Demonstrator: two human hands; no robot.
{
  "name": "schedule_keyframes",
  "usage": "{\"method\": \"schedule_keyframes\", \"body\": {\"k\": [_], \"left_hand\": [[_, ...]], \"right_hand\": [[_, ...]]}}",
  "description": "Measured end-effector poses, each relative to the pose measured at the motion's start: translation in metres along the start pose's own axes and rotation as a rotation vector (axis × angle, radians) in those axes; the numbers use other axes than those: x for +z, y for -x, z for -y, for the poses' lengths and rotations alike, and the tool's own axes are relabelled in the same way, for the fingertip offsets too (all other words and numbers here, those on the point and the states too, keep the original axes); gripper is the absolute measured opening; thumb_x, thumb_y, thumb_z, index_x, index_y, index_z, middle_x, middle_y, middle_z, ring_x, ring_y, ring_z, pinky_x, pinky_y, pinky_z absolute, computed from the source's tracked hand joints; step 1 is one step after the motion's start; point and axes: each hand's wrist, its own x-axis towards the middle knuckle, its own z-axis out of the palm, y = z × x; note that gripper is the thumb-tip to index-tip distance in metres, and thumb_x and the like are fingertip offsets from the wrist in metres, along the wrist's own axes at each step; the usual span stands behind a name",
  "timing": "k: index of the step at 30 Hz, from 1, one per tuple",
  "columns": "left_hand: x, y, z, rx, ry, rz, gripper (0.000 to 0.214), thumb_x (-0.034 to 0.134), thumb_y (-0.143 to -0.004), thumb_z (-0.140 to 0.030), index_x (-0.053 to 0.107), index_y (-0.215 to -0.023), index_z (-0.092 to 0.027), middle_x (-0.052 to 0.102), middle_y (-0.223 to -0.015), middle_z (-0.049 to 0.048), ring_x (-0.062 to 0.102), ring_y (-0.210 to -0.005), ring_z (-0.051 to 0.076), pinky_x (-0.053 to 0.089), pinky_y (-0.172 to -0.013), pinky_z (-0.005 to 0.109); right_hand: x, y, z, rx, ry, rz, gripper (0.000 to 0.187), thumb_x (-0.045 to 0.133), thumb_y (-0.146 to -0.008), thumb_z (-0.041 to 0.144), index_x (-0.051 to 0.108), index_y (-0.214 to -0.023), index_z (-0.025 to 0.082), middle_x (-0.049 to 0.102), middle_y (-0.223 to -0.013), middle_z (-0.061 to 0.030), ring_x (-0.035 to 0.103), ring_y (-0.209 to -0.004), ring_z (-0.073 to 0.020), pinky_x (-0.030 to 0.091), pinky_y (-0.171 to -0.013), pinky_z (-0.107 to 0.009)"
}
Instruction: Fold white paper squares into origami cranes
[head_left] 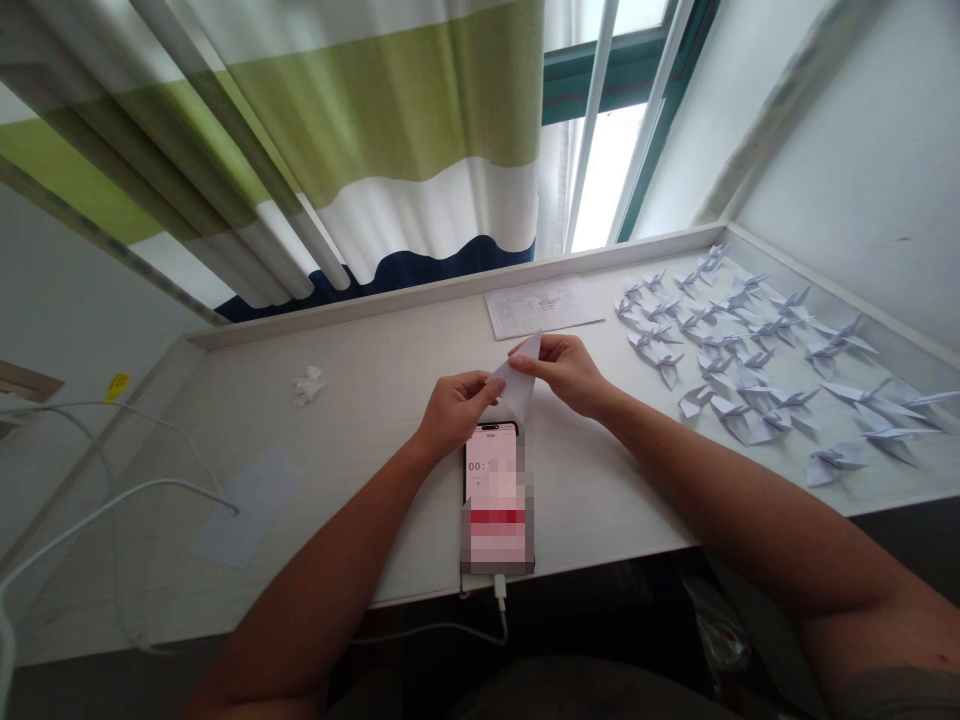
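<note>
A folded piece of white paper [519,388] is held up between my two hands, just beyond the top of a phone. My left hand [459,405] pinches its left edge between thumb and fingers. On the other side my right hand [566,370] grips the upper right part, thumb in front and fingers partly hidden behind. The phone [491,490] lies on the white desk below the paper, its lit screen showing a timer and partly blurred. Many white paper cranes [731,350] are spread over the desk to the right of my right hand.
Behind my hands lies a stack of printed paper [544,308]. A crumpled tissue [307,385] and a flat white sheet [251,508] are on the left, with a white cable [142,490] crossing the sheet. Another cable [500,595] plugs into the phone. A raised rim [450,292] borders the desk's back.
</note>
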Motion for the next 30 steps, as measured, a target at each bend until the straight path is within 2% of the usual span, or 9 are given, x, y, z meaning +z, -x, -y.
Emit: {"method": "schedule_keyframes", "body": {"k": [7, 11, 14, 17, 24, 27, 30], "left_hand": [[0.004, 0.002, -0.008, -0.050, 0.096, 0.018, 0.036, 0.086, -0.080, -0.047, 0.085, -0.100, -0.017, 0.082, -0.087, 0.0066, 0.072, -0.074, 0.017, 0.061, -0.074, 0.031], [0.005, 0.003, -0.009, -0.041, 0.061, -0.012, 0.030, 0.085, -0.082, -0.046, 0.085, -0.090, -0.017, 0.080, -0.077, 0.0052, 0.069, -0.068, 0.016, 0.060, -0.069, 0.029], [0.004, 0.003, -0.008, -0.042, 0.028, -0.035, 0.030, 0.085, -0.081, -0.046, 0.085, -0.086, -0.017, 0.079, -0.073, 0.0052, 0.069, -0.064, 0.017, 0.059, -0.064, 0.029], [0.004, 0.004, -0.008, -0.049, -0.003, -0.039, 0.029, 0.085, -0.081, -0.046, 0.085, -0.086, -0.017, 0.079, -0.072, 0.0056, 0.070, -0.062, 0.017, 0.059, -0.062, 0.029], [0.005, 0.005, -0.012, -0.070, -0.012, -0.020, 0.028, 0.085, -0.081, -0.044, 0.085, -0.083, -0.016, 0.078, -0.070, 0.0056, 0.071, -0.062, 0.018, 0.060, -0.062, 0.029], [0.005, 0.005, -0.010, -0.063, 0.001, -0.054, 0.030, 0.084, -0.081, -0.046, 0.085, -0.084, -0.017, 0.079, -0.072, 0.0057, 0.071, -0.062, 0.018, 0.061, -0.063, 0.029], [0.003, 0.003, -0.008, -0.052, 0.013, -0.088, 0.032, 0.084, -0.082, -0.048, 0.085, -0.085, -0.017, 0.080, -0.074, 0.0061, 0.072, -0.063, 0.018, 0.061, -0.064, 0.030]], "right_hand": [[0.002, 0.002, 0.001, -0.010, 0.049, -0.006, 0.037, 0.094, -0.075, 0.050, 0.080, -0.086, 0.017, 0.079, -0.084, -0.0055, 0.072, -0.075, -0.0181, 0.059, -0.068, -0.031], [0.004, 0.004, 0.003, -0.022, 0.076, 0.025, 0.040, 0.090, -0.079, 0.055, 0.079, -0.084, 0.017, 0.079, -0.083, -0.0059, 0.071, -0.075, -0.0182, 0.058, -0.069, -0.032], [0.005, 0.004, 0.004, -0.051, 0.109, 0.021, 0.049, 0.081, -0.086, 0.066, 0.079, -0.079, 0.017, 0.076, -0.078, -0.0057, 0.068, -0.073, -0.0174, 0.056, -0.070, -0.032], [0.004, 0.003, 0.005, -0.035, 0.093, 0.002, 0.057, 0.075, -0.087, 0.073, 0.080, -0.080, 0.017, 0.075, -0.077, -0.0063, 0.068, -0.074, -0.0182, 0.057, -0.074, -0.034], [0.004, 0.000, 0.000, -0.009, 0.056, -0.121, 0.058, 0.070, -0.090, 0.070, 0.069, -0.063, 0.019, 0.068, -0.066, -0.0064, 0.068, -0.074, -0.0215, 0.059, -0.080, -0.038], [0.004, 0.000, -0.002, 0.010, 0.038, -0.077, 0.064, 0.066, -0.089, 0.078, 0.070, -0.068, 0.018, 0.071, -0.070, -0.0076, 0.069, -0.075, -0.0218, 0.059, -0.077, -0.038], [0.004, 0.001, -0.002, -0.004, 0.119, 0.021, 0.062, 0.073, -0.084, 0.079, 0.071, -0.070, 0.018, 0.071, -0.071, -0.0052, 0.066, -0.071, -0.0187, 0.057, -0.073, -0.035]]}}
